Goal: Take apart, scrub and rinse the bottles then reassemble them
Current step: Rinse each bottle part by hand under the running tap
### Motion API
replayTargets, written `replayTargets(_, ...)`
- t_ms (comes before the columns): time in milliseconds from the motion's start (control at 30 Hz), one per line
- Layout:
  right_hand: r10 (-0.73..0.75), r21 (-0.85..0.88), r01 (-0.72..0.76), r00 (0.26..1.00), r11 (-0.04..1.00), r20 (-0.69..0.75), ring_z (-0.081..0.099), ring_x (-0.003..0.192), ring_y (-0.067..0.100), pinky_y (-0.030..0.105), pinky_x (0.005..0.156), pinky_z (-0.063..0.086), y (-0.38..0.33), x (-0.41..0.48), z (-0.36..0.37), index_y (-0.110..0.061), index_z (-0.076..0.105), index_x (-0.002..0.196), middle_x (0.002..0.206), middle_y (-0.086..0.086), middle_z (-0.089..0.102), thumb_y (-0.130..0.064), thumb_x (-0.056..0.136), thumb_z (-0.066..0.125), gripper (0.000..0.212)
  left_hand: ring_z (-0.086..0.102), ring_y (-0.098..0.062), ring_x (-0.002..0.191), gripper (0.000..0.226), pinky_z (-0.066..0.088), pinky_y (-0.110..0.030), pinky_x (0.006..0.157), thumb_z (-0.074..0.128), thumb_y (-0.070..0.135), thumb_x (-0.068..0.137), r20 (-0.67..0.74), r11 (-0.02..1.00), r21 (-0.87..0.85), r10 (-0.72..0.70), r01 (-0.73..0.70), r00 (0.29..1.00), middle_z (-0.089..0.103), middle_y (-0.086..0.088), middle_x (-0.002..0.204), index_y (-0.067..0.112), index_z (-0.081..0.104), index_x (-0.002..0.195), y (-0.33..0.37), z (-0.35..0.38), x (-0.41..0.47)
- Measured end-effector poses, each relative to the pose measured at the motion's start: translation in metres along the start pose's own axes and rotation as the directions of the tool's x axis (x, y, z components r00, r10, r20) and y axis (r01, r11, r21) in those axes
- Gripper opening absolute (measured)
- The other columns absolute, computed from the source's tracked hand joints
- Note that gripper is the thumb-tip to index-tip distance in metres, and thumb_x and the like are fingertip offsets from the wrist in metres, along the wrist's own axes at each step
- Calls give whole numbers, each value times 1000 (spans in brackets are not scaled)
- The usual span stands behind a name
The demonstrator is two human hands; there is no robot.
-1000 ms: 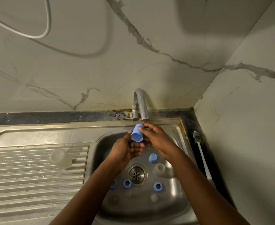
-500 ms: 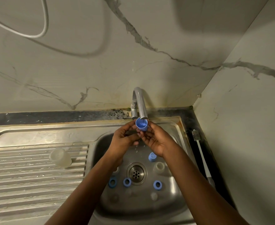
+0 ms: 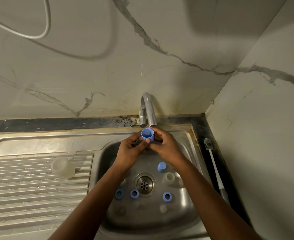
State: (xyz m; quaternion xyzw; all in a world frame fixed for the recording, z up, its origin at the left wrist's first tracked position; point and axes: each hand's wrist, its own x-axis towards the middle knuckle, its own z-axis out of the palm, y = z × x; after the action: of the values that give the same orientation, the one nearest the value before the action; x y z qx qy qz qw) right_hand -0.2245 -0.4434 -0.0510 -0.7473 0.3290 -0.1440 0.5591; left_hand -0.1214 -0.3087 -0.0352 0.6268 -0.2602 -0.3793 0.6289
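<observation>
Both hands — left hand, right hand — pinch blue cap mouth-up beneath tap spout, frame centre — likely for rinsing.

Both forearms are bare, no sleeves in view. The left hand and right hand wear no gloves.

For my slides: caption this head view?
Both hands hold a blue cap under the tap, open end up, over a sink of bottle parts.
</observation>
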Motion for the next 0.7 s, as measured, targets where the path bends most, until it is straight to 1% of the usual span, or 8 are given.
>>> replayTargets(100,-63,-82,52,988,995,-139,69,110,3,32,97,59,0,-5,1,-31,69,130,119,-15,75,-28,87,82,45,74,-18,108,25,60,-37,95,67,20,104,-19,999,-16,-38,38,999,80,1,112,29,73,127,-4,0,1)
replayTargets(167,-48,-89,27,970,996,-240,70,106,2,29,94,59,1,-8,2,-30,70,126,114,-13,76,-27,85,86,44,74,-18,111,26,60,-37,95,65,19,105,-36,999,-20,-50,50,998,80,1,115,26,73,129,-6,-1,1)
replayTargets(300,10,-90,-21,992,996,-124,72,102,3,31,94,60,-2,-9,6,-26,72,124,111,-11,78,-22,80,90,48,77,-20,105,25,62,-28,84,59,13,108,-140,993,-82,-96,85,985,80,-3,112,16,72,129,-12,-5,2)
replayTargets(400,45,-94,-62,984,994,-174,71,100,3,24,90,58,-7,-11,4,-26,72,123,111,-11,77,-22,80,90,47,77,-21,105,22,62,-31,85,60,16,107,-225,988,-96,-137,118,965,80,-3,111,18,72,125,-17,-11,3)
replayTargets(467,57,-106,-70,991,992,-118,72,99,2,25,90,59,-8,-10,4,-26,72,122,109,-11,77,-22,78,91,48,78,-21,103,19,63,-34,86,61,14,106,-240,986,-107,-148,125,959,80,-4,109,19,73,120,-17,-13,2)
replayTargets(533,64,-130,-84,987,988,-148,72,94,1,24,87,60,-7,-10,5,-27,74,119,104,-12,78,-27,78,92,45,77,-22,105,21,63,-42,93,62,15,106,-272,986,-90,-161,141,949,80,-3,111,20,73,122,-18,-16,3)
replayTargets(600,94,-80,-106,985,991,-145,75,90,4,28,84,63,-6,-9,6,-26,75,117,99,-11,79,-30,78,91,42,76,-24,107,22,61,-46,97,61,16,106,-273,986,-86,-161,142,949,79,-5,113,18,72,125,-19,-17,3)
replayTargets(700,138,-23,-143,981,990,-139,77,89,8,31,81,65,-6,-9,8,-21,76,119,97,-7,80,-28,82,89,39,76,-25,108,21,62,-44,96,60,12,106,-261,986,-76,-164,149,951,79,-6,113,20,74,120,-19,-18,1)
